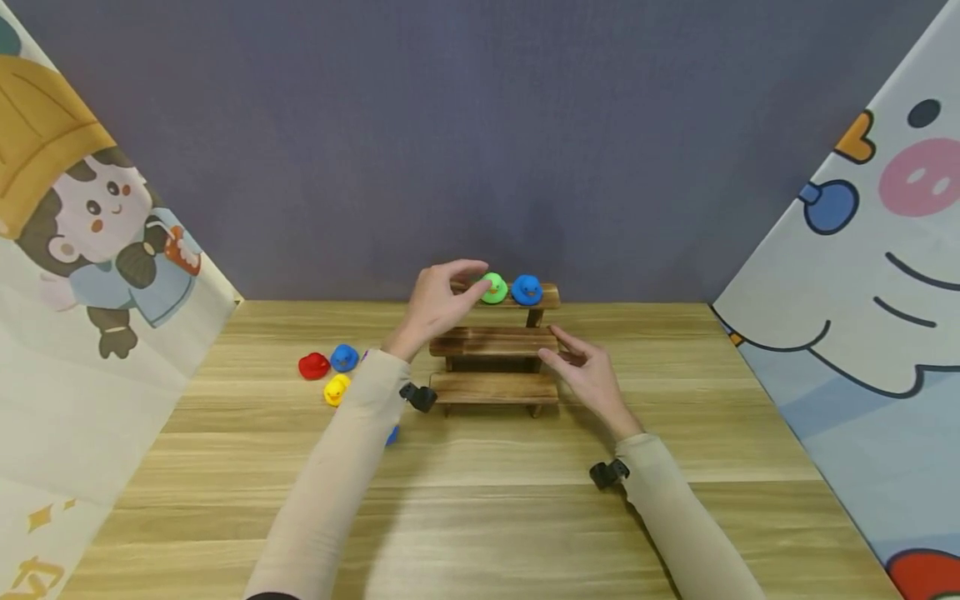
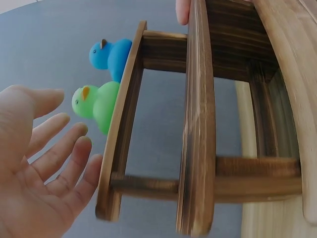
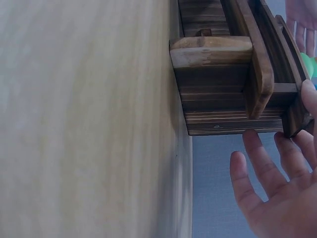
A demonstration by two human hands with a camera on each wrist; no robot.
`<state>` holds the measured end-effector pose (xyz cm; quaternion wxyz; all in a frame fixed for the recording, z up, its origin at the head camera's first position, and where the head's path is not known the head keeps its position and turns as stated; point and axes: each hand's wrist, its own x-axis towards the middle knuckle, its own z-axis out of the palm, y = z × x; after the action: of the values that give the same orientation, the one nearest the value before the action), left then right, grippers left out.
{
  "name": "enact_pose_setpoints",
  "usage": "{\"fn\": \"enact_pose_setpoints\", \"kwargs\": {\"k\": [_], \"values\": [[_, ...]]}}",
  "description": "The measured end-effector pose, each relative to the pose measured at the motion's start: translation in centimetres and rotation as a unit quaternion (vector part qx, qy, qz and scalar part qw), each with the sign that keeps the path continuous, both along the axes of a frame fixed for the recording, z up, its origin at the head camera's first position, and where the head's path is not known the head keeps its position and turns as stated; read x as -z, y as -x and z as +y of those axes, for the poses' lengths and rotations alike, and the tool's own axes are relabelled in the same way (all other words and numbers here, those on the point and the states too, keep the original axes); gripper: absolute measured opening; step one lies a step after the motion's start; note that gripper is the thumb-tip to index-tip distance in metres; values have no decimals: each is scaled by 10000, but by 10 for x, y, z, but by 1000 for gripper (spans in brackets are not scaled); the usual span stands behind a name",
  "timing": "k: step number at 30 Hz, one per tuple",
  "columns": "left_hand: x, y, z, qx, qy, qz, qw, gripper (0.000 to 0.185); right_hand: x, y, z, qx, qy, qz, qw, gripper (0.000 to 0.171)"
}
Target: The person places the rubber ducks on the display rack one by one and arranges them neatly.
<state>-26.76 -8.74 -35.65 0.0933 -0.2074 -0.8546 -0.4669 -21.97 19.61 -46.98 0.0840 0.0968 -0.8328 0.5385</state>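
Observation:
A small wooden three-step shelf (image 1: 495, 343) stands mid-table. On its top step sit a green duck (image 1: 493, 288) and a blue duck (image 1: 527, 289). My left hand (image 1: 474, 279) hovers at the green duck with spread fingers. In the left wrist view the left hand (image 2: 44, 168) is flat and apart from the green duck (image 2: 96, 104) and the blue duck (image 2: 111, 57). My right hand (image 1: 551, 346) touches the right end of the middle step with straight fingers. The right wrist view shows its fingers (image 3: 255, 158) at the shelf's end (image 3: 223, 84).
Left of the shelf, a red duck (image 1: 313, 365), a blue duck (image 1: 344, 357) and a yellow duck (image 1: 337, 388) lie on the table (image 1: 480, 500). Another blue one (image 1: 392, 435) peeks from behind my left forearm. Printed panels stand at both sides, a grey wall behind.

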Motion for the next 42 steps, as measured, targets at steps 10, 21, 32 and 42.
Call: {"fn": "enact_pose_setpoints", "kwargs": {"k": [10,21,32,42], "values": [[8,-12,-35,-264,-372,278,9986,30,0,1,0,-15,6,31,10000,57],[22,-23,-73,-706,-492,212,9961,28,-1,-2,0,27,-22,-79,10000,58],[47,-31,-115,-1116,-429,-217,9926,33,-1,-2,1,25,22,-89,10000,57],[76,-43,-158,-1683,30,-400,9849,34,-2,-2,-1,-19,33,-68,10000,57]]}}
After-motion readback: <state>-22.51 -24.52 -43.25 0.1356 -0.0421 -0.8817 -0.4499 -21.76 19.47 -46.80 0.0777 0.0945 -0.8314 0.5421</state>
